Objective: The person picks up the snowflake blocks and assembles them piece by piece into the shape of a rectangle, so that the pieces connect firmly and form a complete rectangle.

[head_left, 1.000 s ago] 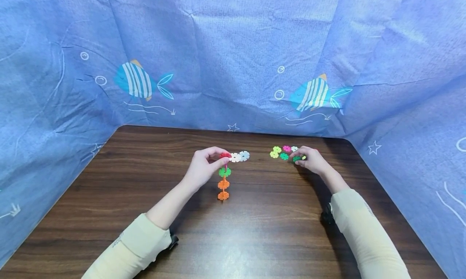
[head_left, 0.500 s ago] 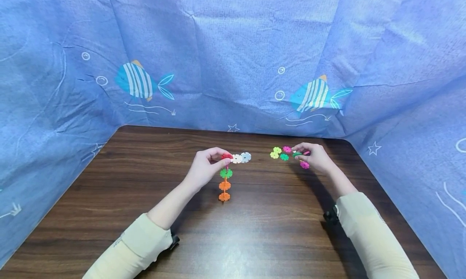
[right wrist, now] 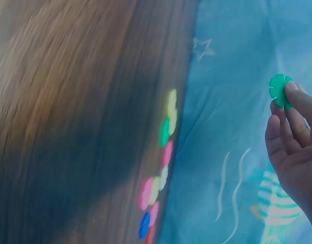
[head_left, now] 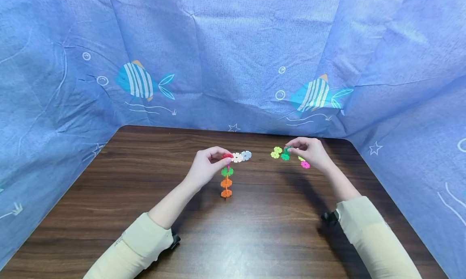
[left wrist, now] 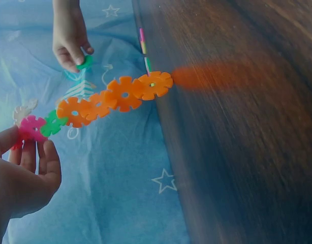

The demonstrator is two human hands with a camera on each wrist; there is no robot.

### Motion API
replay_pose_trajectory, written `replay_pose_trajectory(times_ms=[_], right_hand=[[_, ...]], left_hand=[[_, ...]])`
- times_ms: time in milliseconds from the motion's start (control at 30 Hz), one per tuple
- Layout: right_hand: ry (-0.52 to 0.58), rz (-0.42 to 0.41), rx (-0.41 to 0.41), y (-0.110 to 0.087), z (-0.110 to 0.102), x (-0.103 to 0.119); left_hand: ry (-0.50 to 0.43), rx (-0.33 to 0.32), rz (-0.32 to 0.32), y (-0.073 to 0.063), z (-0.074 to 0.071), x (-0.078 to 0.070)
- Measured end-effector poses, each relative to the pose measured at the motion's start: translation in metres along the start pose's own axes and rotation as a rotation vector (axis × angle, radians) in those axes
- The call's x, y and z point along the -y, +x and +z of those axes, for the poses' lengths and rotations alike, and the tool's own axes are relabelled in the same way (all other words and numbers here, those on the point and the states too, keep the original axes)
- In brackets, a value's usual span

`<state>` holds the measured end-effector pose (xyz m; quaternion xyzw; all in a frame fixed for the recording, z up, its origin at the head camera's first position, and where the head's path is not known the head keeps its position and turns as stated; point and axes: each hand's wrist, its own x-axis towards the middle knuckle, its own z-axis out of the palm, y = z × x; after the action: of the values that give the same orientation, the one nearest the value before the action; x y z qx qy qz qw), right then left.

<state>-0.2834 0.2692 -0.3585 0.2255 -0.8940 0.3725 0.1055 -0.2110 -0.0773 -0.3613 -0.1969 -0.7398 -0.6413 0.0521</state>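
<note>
My left hand [head_left: 207, 165] pinches the top of a chain of notched flower-shaped plastic discs, at the red disc [head_left: 227, 155] and, in the left wrist view, a pink disc [left wrist: 32, 128]. A white disc [head_left: 237, 157] and a pale blue-grey disc [head_left: 246, 155] stick out to the right. Below hang a green disc [head_left: 227, 172] and several orange discs [left wrist: 124, 94]. Between thumb and fingertips my right hand [head_left: 309, 151] holds a loose green disc [right wrist: 279, 91], raised above the table. Fingers partly cover the red disc.
Loose discs lie on the brown table [head_left: 164, 170] near its back right: yellow ones [head_left: 275, 152], another green one [head_left: 285, 157] and a pink one [head_left: 305, 164]. The right wrist view also shows a blue disc [right wrist: 145, 225]. A blue fish-print cloth [head_left: 236, 68] hangs behind.
The right hand has taken a green disc off the table, lifted it and moved a little left, uncovering a pink disc. The left hand and its chain have hardly moved.
</note>
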Motion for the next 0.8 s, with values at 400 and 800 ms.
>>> replay_pose_trajectory(times_ms=[400,800], right_hand=[[0.165,0.072,-0.022,-0.008,-0.003,0.074],[0.411,0.143,-0.06,-0.01,0.026,0.081]], left_hand=[[-0.021,0.0,-0.011,0.003,0.003,0.002],[-0.051,0.039,-0.023,0.003,0.005,0.001]])
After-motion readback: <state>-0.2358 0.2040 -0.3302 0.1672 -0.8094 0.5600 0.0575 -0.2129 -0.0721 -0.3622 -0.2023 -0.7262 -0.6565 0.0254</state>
